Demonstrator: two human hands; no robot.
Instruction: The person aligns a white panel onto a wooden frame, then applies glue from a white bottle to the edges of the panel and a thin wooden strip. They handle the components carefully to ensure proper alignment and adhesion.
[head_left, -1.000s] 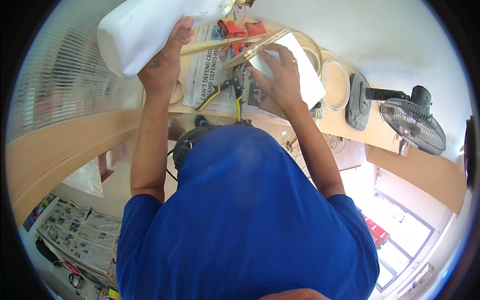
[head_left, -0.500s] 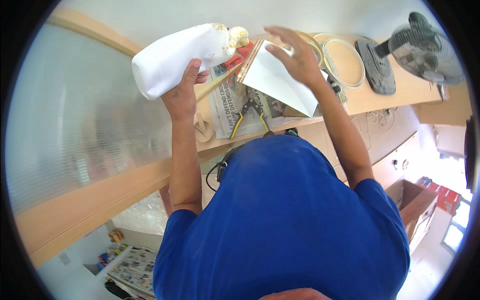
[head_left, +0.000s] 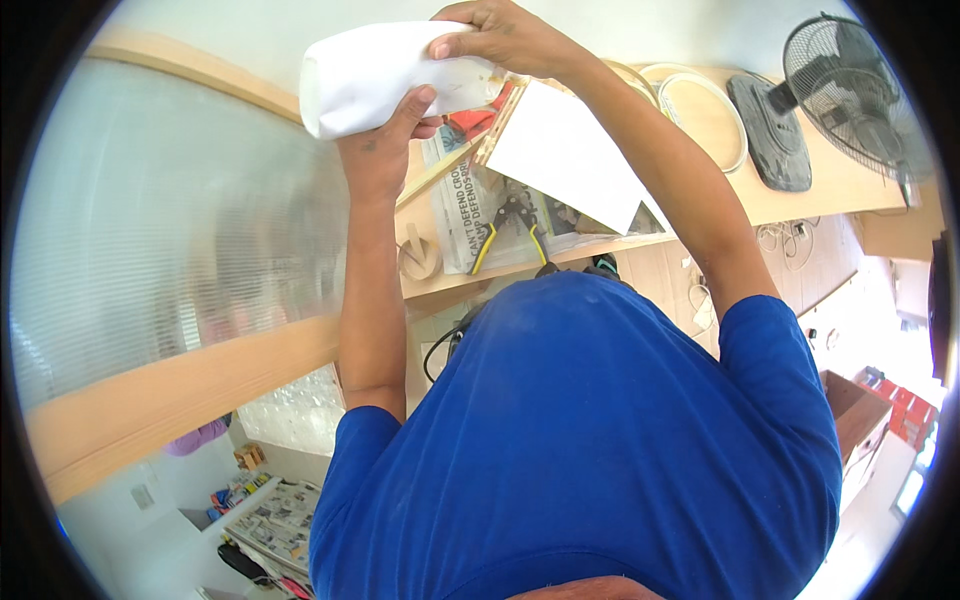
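Note:
A white plastic bottle (head_left: 375, 75) lies on its side in the air above the bench, its base to the left and its neck end to the right. My left hand (head_left: 385, 145) grips it from below, thumb along its side. Over the neck end, my right hand (head_left: 505, 40) is closed with thumb and fingers on the bottle, hiding much of the tip. Just beneath the right wrist is a white board (head_left: 580, 150) with layered wood showing along its left edge. Pliers with yellow and black handles (head_left: 515, 225) rest on newspaper (head_left: 455, 215).
A tape roll (head_left: 420, 258) sits at the bench's near edge, and a red tool (head_left: 468, 124) lies by the board. Coiled strips (head_left: 735, 115) and a dark fan (head_left: 845, 90) stand at the right. A ribbed translucent panel (head_left: 180, 220) fills the left side.
My right hand has gone from open above the board to holding the bottle's neck end. The bottle has moved up slightly, and its lumpy cream-coloured tip is now mostly covered.

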